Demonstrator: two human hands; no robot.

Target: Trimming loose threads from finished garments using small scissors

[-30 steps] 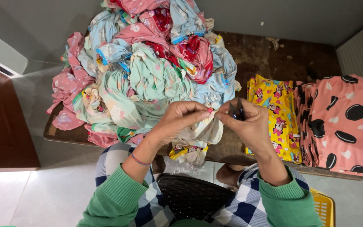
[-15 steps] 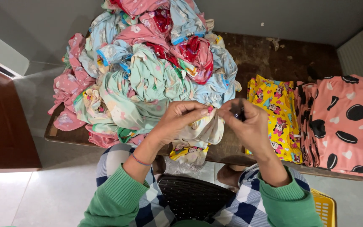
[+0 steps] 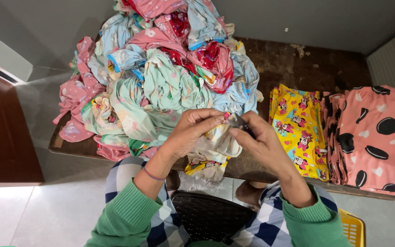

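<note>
**A:** What's the setup? Dark, worn wooden table (image 3: pixel 293 64) against a grey wall, pale floor below?

**B:** Yep. Huge heap of crumpled clothes (image 3: pixel 161 77) far left, and a folded yellow stack (image 3: pixel 298 128) plus a pink spotted stack (image 3: pixel 371 137) on the right. Yellow basket (image 3: pixel 353 228) at the near right; can't see inside.

**A:** Hands?

**B:** Left hand (image 3: pixel 193 130) pinches a pale garment (image 3: pixel 213 148) at the near edge. Right hand (image 3: pixel 259 142) is curled around a small dark tool (image 3: pixel 237 121).

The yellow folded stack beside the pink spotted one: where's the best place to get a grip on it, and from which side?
Probably the near short end of the yellow folded stack, coming from the person's side. That end reaches the wooden table edge; the pink spotted stack crowds its right side, and the right hand is already close.
</note>
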